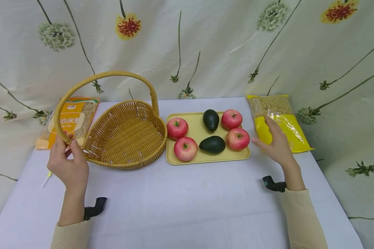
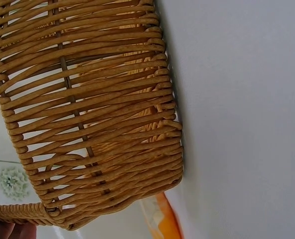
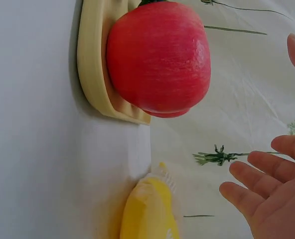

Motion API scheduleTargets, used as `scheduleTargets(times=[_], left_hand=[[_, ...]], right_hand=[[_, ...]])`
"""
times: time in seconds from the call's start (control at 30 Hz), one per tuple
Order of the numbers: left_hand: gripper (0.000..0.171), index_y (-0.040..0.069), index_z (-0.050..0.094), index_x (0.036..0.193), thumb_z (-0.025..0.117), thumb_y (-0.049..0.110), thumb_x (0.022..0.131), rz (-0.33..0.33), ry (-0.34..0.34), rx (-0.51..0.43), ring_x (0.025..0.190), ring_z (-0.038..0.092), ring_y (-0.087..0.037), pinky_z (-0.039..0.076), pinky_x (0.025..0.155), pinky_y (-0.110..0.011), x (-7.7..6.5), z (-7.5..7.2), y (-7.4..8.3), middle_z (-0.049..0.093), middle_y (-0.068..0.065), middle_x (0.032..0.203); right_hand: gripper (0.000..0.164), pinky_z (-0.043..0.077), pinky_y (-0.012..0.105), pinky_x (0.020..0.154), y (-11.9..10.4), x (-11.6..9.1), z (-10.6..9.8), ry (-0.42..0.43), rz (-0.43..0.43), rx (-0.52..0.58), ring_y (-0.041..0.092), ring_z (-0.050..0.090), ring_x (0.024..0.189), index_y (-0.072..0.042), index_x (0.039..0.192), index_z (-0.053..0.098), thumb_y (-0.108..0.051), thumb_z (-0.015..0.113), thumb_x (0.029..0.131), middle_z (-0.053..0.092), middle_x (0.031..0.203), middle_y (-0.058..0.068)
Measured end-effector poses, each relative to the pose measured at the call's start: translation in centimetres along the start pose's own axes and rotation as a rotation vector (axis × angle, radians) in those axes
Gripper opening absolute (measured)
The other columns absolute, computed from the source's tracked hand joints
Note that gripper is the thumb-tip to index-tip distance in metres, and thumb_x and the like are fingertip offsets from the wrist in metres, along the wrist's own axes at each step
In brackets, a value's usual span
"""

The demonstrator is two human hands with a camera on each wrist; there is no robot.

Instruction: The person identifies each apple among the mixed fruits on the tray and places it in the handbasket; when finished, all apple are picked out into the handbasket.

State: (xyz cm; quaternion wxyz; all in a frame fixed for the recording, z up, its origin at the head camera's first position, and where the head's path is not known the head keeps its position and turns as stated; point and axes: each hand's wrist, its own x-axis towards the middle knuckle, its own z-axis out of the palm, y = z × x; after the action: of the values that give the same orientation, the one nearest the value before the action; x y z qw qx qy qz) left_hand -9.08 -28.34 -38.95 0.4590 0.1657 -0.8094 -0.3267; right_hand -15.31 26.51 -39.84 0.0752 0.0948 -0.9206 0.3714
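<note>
A brown wicker basket (image 1: pixel 127 138) with a tall arched handle stands on the left of the table. My left hand (image 1: pixel 69 162) grips the lower left part of that handle; in the left wrist view the basket's woven side (image 2: pixel 92 114) fills the left half. To the right of the basket, a yellow tray (image 1: pixel 190 117) holds several red apples (image 1: pixel 238 139) and two dark green avocados (image 1: pixel 212 144). My right hand (image 1: pixel 276 143) hovers with fingers spread just right of the tray, apart from the nearest apple (image 3: pixel 160 57), and holds nothing.
An orange bag of dry food (image 1: pixel 84 119) lies behind the basket at the left. On the right, a yellow bag (image 1: pixel 290 129) lies beyond my right hand. A small white and yellow stick (image 1: pixel 46 179) is near the left edge. A flowered cloth (image 1: pixel 205 41) hangs behind the table.
</note>
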Motion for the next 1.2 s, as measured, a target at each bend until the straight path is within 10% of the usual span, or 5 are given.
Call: scheduleTargets(times=[1.2], left_hand=[[0.029,0.014,0.070,0.119,0.052,0.024,0.097,-0.011,0.004,-0.041,0.093,0.050,0.017,0.043,0.077,-0.002,0.0,0.0,-0.3,0.069,-0.017,0.111]], right_hand=[[0.092,0.034,0.057,0.109,0.3,0.4,2.6,-0.167,0.029,0.145,0.042,0.036,0.140,-0.005,0.156,0.017,-0.023,0.074,0.086,0.029,0.157,0.023]])
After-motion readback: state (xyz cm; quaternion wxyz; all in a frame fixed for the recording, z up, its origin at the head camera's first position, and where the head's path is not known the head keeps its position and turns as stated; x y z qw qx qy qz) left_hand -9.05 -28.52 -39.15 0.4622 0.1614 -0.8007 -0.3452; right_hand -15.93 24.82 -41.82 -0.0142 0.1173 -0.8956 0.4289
